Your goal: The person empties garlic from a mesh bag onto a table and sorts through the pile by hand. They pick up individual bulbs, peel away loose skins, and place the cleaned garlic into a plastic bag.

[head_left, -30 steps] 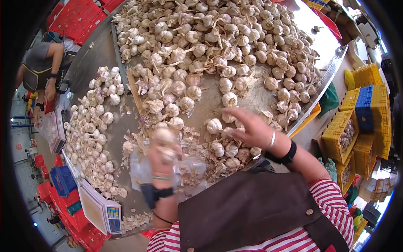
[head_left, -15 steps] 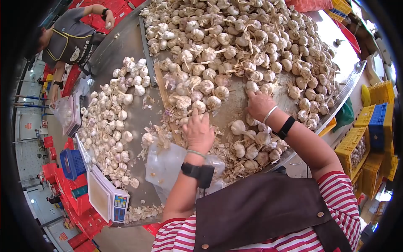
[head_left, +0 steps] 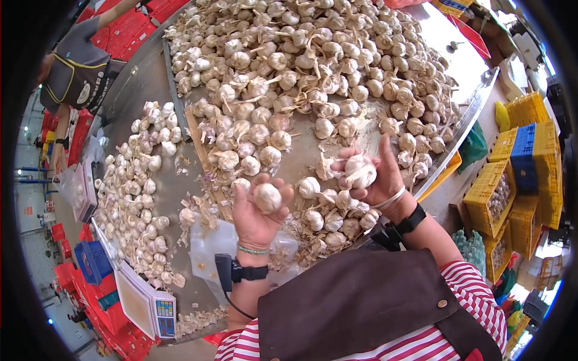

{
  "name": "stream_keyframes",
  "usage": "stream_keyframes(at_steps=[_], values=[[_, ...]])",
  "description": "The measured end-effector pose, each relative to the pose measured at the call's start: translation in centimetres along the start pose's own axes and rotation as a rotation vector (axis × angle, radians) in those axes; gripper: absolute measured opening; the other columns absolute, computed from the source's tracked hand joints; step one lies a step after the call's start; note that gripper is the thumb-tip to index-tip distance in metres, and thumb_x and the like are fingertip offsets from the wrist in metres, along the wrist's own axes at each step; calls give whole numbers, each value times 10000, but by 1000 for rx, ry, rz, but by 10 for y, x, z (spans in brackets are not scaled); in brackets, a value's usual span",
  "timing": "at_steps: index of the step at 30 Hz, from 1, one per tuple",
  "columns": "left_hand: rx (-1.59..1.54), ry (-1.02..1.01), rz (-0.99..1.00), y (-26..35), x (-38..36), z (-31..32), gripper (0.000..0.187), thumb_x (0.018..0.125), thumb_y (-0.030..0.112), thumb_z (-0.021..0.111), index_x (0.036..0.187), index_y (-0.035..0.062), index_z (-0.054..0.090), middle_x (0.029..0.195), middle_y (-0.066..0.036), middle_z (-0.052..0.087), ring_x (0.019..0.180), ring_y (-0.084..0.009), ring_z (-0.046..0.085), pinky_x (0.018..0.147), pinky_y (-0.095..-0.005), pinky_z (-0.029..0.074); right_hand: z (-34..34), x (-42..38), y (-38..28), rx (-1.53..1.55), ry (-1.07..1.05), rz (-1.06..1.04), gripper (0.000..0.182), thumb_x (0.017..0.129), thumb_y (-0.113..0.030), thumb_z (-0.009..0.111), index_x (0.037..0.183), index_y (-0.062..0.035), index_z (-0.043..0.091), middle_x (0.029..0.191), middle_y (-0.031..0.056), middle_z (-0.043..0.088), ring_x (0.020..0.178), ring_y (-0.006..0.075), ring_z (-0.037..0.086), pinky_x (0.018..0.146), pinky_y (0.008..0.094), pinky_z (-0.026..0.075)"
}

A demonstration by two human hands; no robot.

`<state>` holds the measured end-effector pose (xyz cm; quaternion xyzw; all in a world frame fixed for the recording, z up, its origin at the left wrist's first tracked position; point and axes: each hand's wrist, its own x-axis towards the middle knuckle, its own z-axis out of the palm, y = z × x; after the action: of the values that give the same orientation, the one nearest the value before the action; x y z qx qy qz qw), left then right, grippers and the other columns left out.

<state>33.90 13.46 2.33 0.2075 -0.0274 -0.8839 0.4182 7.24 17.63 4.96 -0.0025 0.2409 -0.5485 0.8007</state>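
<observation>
My left hand (head_left: 257,219) is turned palm up, its fingers curled around a garlic bulb (head_left: 267,198). Another bulb (head_left: 360,171) rests in the palm of my right hand (head_left: 383,180), held by the curled fingers with the thumb raised. Both hands are above the metal table (head_left: 198,259), apart from each other. Below and between them lies a small group of bulbs (head_left: 334,221) among loose skins. The big heap of garlic (head_left: 289,78) rises beyond my hands.
Whiter bulbs (head_left: 141,198) cover the left side, past a wooden strip (head_left: 201,144). A scale (head_left: 144,298) stands near left, by a blue basket (head_left: 93,262). A co-worker (head_left: 75,75) is at upper left. Yellow crates (head_left: 490,198) stand at right. A plastic sheet (head_left: 208,246) lies near my left wrist.
Both hands have lifted off the garlic and turned palm up, each now showing a bulb. The whole view has shifted, and the co-worker's raised arm has moved.
</observation>
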Motion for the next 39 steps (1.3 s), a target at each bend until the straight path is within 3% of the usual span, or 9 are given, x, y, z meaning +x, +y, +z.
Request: stream_keyframes(at_steps=[8,13,16,21,29,30,33,35,39], values=[[98,-102,-247,-51,-2,-15,552,944,594,405,945,87,624,757,-93,623,612,-252,580,504,-334,467,-1,-11,15,-421,33,-115,469,940,-466,484,853,-18,594,703,116,599,551,185,565,415,277,426],[515,-126,-499,-72,-13,2,898,842,790,293,1260,16,474,744,-120,633,712,-236,652,622,-311,525,19,-13,29,-1149,-217,-242,503,904,-449,577,1107,11,606,1034,116,640,970,257,611,866,365,478],[305,149,-399,-77,-15,17,797,870,712,416,1314,50,424,1075,-138,617,939,-245,643,700,-346,568,22,-12,40,-1623,-447,-427,678,885,-490,588,1346,-21,426,1252,202,534,1141,365,523,954,433,431],[221,-63,-46,-3,-17,-37,578,914,504,551,1265,55,456,1054,-166,605,863,-227,651,633,-332,574,-3,-2,12,-1816,-63,-586,597,826,-314,708,1299,-50,457,1274,207,506,1151,375,524,985,431,434],[993,878,1064,183,-47,-41,468,912,222,619,1305,26,456,1118,-112,612,1045,-236,591,830,-343,525,-89,11,-120,-2383,607,-313,593,730,-165,690,1287,-96,498,1200,165,525,1137,354,515,968,402,445],[1138,867,1165,178,-37,-55,413,907,185,624,1272,34,502,1088,-78,613,975,-208,598,867,-339,491,-101,16,-124,-2387,602,-306,535,734,-145,665,1245,-81,521,1182,172,534,1115,354,522,957,408,448],[1583,534,603,76,-10,5,254,916,111,587,1154,22,600,1133,-86,599,1012,-199,568,857,-305,489,-102,18,-123,-2429,609,-248,399,746,-110,617,1138,-52,566,1125,192,553,1064,359,532,927,421,457],[1567,146,412,22,26,-73,304,823,79,635,1118,9,614,1147,-159,603,1079,-295,562,927,-370,468,-112,35,-119,-2470,666,-312,202,772,-100,570,960,-31,599,1014,214,573,991,371,540,872,438,469],[2103,-344,603,-67,55,-49,308,681,25,600,988,41,624,1001,-192,567,966,-365,548,867,-437,461,-124,41,-125,-2480,645,-320,255,815,-274,583,952,-59,587,910,207,638,893,398,618,772,500,489]])
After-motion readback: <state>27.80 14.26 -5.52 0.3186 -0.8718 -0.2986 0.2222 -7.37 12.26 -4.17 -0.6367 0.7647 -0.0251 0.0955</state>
